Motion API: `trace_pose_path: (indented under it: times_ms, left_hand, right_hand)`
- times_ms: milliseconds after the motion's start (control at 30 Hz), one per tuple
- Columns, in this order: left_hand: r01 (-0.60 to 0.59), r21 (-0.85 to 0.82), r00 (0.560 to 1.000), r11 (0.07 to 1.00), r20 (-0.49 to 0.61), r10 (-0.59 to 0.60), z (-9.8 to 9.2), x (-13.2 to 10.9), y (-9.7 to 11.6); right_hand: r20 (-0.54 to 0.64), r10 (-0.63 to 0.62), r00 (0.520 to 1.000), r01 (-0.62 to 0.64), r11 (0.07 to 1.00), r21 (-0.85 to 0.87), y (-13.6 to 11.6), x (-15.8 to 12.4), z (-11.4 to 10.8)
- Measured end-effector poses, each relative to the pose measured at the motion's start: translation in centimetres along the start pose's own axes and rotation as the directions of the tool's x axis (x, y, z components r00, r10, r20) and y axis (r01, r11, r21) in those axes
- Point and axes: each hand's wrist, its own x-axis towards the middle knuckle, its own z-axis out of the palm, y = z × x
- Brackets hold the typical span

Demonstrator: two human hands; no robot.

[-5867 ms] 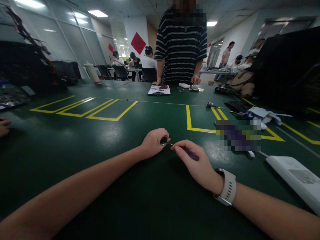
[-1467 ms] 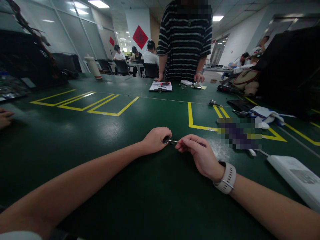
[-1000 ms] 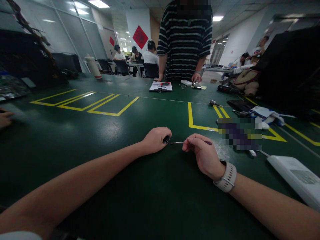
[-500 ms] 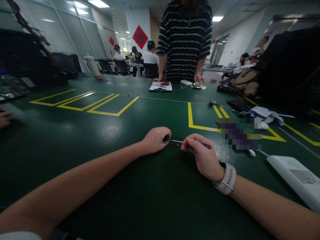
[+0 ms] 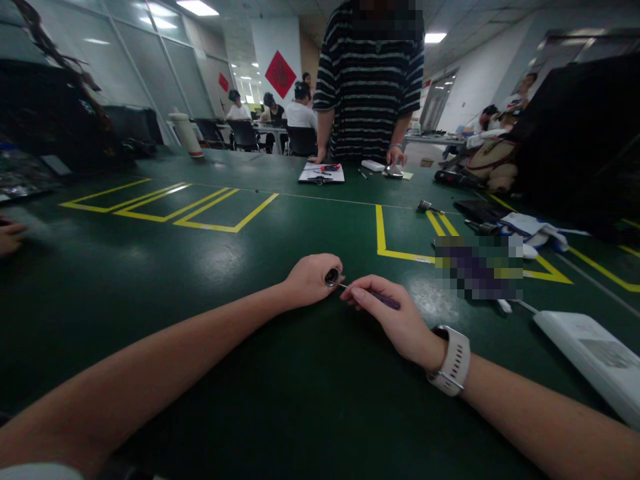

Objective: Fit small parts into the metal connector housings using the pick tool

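Observation:
My left hand (image 5: 309, 280) is closed around a small hollow metal cylinder (image 5: 331, 275), its dark round opening turned toward my right side. Most of the cylinder's body is hidden by the palm and fingers. In my right hand (image 5: 400, 320) is a slim screwdriver (image 5: 385, 299) with a dark purple handle, pinched between thumb and fingers. Its thin shaft runs left to the mouth of the cylinder, and the tip appears to be just inside. Both hands are low over the green table (image 5: 280, 387). A pale watch band sits on my right wrist.
A white power strip (image 5: 590, 347) lies at the right, with a pixelated purple object (image 5: 475, 270) beyond it. Farther back are a metal part (image 5: 425, 206), white cloth (image 5: 533, 229) and clipboard (image 5: 320, 175). A person in a striped shirt (image 5: 373, 93) stands across the table.
My right hand has shifted left, bringing the screwdriver's tip into the cylinder's opening, its handle now slanting. Two tiny dark pieces on the table are now hidden behind my right fingers.

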Motion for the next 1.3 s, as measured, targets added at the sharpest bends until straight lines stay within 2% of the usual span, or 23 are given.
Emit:
trace_pose_path:
  times_ms: [167,367,533,600,667,767,833,900,1000,1133,1233,1300]
  left_hand:
    - [-0.01,-0.006,1.0,1.0,0.014,0.01,-0.2,0.0,0.2]
    - [-0.018,0.003,0.998,1.0,0.065,0.017,-0.5,0.0,0.4]
    - [-0.035,0.029,0.997,0.999,0.067,0.033,-0.5,0.0,0.5]
    - [-0.05,0.039,0.996,0.998,0.073,0.047,-0.6,0.0,0.6]
    - [-0.065,0.04,0.995,0.997,0.081,0.061,-0.6,0.0,0.6]
    - [-0.079,0.029,0.994,0.996,0.077,0.076,-0.6,-0.1,0.5]
    - [-0.082,0.013,0.995,0.997,0.06,0.082,-0.6,-0.2,0.5]
    - [-0.081,-0.008,0.996,0.997,0.036,0.081,-0.5,-0.2,0.4]
    - [-0.072,-0.03,0.997,0.997,0.017,0.072,-0.4,-0.1,0.3]
    - [-0.055,-0.018,0.998,0.998,0.03,0.055,-0.3,-0.1,0.2]
    - [-0.05,0.009,0.998,0.999,0.043,0.05,-0.3,-0.1,0.2]
    - [-0.059,0.029,0.997,0.998,0.048,0.058,-0.4,-0.1,0.3]
  right_hand:
    - [-0.006,-0.013,1.0,0.013,1.0,-0.026,-0.3,-0.1,0.1]
    - [-0.161,-0.133,0.978,0.109,0.983,-0.15,-0.7,-0.3,0.1]
    - [-0.156,-0.165,0.974,0.114,0.949,-0.293,-0.7,-0.3,0.6]
    - [-0.146,-0.153,0.977,0.104,0.948,-0.3,-0.7,-0.2,0.6]
    - [-0.143,-0.098,0.985,0.065,0.974,-0.219,-0.6,0.0,0.4]
    - [-0.143,0.03,0.989,-0.02,0.997,0.074,-0.2,0.5,0.0]
    - [-0.127,0.126,0.984,-0.085,0.953,0.291,0.3,0.8,-0.2]
    - [-0.092,0.199,0.976,-0.14,0.889,0.436,0.6,1.1,-0.3]
    - [-0.08,0.212,0.974,-0.146,0.859,0.491,0.9,1.2,-0.3]
    - [-0.171,0.102,0.98,-0.041,0.944,0.327,0.5,0.8,-0.3]
    - [-0.184,-0.014,0.983,0.025,0.998,0.061,-0.3,0.3,-0.1]
    - [-0.161,-0.056,0.985,0.04,0.994,-0.102,-0.8,0.0,0.0]
